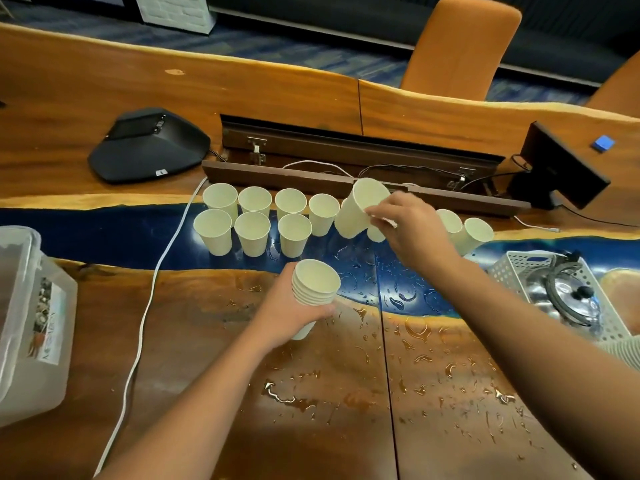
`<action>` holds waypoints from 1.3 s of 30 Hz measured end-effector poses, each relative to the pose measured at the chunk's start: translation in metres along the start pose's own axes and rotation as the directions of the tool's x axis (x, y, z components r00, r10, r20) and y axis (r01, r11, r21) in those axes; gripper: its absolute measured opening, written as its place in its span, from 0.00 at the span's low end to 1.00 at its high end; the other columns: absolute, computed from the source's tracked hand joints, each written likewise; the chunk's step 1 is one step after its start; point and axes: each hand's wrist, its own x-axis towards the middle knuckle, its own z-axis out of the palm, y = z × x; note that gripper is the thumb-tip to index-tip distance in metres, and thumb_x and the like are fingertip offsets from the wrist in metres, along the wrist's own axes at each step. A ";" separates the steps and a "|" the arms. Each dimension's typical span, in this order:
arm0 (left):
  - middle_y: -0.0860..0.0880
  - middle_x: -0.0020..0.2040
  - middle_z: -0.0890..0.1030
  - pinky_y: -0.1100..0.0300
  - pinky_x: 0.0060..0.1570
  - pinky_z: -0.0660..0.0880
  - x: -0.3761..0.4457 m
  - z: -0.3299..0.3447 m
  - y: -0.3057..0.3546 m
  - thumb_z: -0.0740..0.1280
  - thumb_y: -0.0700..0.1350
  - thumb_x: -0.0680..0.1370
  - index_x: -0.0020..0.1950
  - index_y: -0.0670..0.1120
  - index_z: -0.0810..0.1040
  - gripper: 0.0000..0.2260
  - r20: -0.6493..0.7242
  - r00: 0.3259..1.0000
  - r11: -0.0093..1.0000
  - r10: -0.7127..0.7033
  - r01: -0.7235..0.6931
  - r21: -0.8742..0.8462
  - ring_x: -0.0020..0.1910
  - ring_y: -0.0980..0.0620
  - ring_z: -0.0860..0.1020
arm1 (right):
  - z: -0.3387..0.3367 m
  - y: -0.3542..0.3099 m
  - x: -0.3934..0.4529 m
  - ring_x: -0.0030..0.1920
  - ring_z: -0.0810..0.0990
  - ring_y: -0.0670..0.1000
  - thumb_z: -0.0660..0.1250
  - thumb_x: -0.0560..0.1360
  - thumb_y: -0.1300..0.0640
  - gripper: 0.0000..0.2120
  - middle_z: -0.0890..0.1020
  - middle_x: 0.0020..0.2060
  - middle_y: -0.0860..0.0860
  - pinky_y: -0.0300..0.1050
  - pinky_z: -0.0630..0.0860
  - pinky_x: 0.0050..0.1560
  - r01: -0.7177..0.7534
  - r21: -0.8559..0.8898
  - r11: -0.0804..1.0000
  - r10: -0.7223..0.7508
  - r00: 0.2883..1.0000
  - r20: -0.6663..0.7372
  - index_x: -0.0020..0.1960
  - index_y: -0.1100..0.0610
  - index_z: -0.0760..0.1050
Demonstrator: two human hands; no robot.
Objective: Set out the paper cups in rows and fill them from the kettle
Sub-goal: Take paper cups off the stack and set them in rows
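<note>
Several pale paper cups (252, 233) stand upright in two rows on the table's blue resin strip. My left hand (294, 313) grips a nested stack of cups (315, 284) just in front of the rows. My right hand (412, 230) pinches a single tilted cup (360, 209) by its side, above the right end of the rows. Two more cups (467, 233) stand to the right, partly hidden behind that hand. The kettle's steel lid and black knob (571, 296) show inside a white perforated basket (512, 268) at the right.
Water drops (398, 334) are scattered over the wooden table in front of me. A white cable (149, 299) runs down the left. A clear plastic tub (31, 323) sits at the left edge. A black conference phone (149, 147), an open cable trough (346, 157) and a small screen (561, 168) lie behind the cups.
</note>
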 end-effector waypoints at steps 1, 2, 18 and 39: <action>0.57 0.60 0.76 0.56 0.60 0.72 0.000 0.001 -0.002 0.83 0.51 0.63 0.66 0.55 0.68 0.37 -0.003 1.000 1.000 -0.007 0.007 0.000 0.59 0.56 0.75 | 0.010 0.002 0.000 0.55 0.77 0.58 0.68 0.78 0.62 0.12 0.82 0.55 0.55 0.51 0.74 0.51 0.001 -0.033 0.999 0.000 0.999 0.045 0.60 0.55 0.82; 0.57 0.60 0.76 0.57 0.60 0.72 0.000 0.002 -0.004 0.83 0.52 0.63 0.66 0.56 0.68 0.37 -0.005 1.000 1.000 -0.013 0.013 0.002 0.59 0.56 0.75 | 0.020 0.004 -0.001 0.55 0.77 0.57 0.68 0.78 0.61 0.12 0.83 0.56 0.55 0.52 0.74 0.53 0.011 -0.080 0.997 -0.004 0.996 0.086 0.61 0.54 0.82; 0.64 0.56 0.74 0.62 0.55 0.71 0.010 -0.005 -0.004 0.82 0.52 0.64 0.64 0.60 0.66 0.35 -0.024 0.998 0.999 -0.052 0.052 0.001 0.56 0.64 0.73 | 0.118 0.006 0.021 0.56 0.81 0.56 0.71 0.77 0.56 0.14 0.83 0.58 0.53 0.51 0.77 0.62 0.068 -0.265 0.962 0.022 0.947 0.321 0.62 0.50 0.80; 0.60 0.56 0.79 0.59 0.55 0.75 0.011 0.009 -0.005 0.83 0.52 0.61 0.62 0.58 0.69 0.35 -0.035 0.999 0.999 -0.036 0.035 -0.039 0.55 0.60 0.78 | 0.027 -0.029 -0.044 0.58 0.75 0.43 0.66 0.77 0.55 0.14 0.81 0.58 0.45 0.39 0.73 0.58 0.084 0.275 0.958 -0.209 0.859 0.468 0.62 0.48 0.80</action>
